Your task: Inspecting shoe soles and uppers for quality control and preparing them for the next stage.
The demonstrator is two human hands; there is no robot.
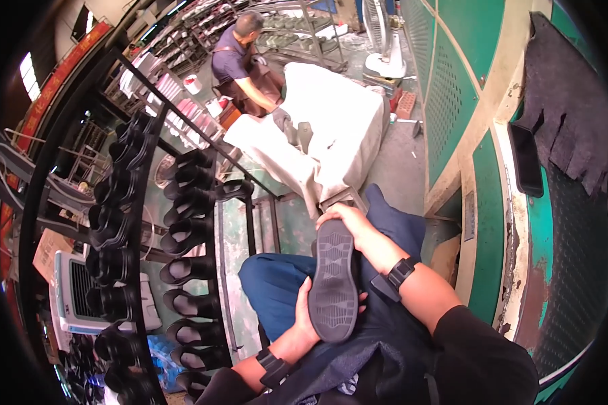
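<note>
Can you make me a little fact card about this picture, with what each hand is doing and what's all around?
Held thing: one dark shoe, its sole facing the camera
Left hand: holds the shoe's nearer end
Right hand: holds its farther end
Wrists: a black band on each
To the left: black shoes in rows
Ahead: a person beside a big white cloth
Farther back: a white fan
To the right: green panels

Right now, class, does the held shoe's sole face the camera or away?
Toward it: the shoe shows its patterned tread between left hand and right hand.
</note>
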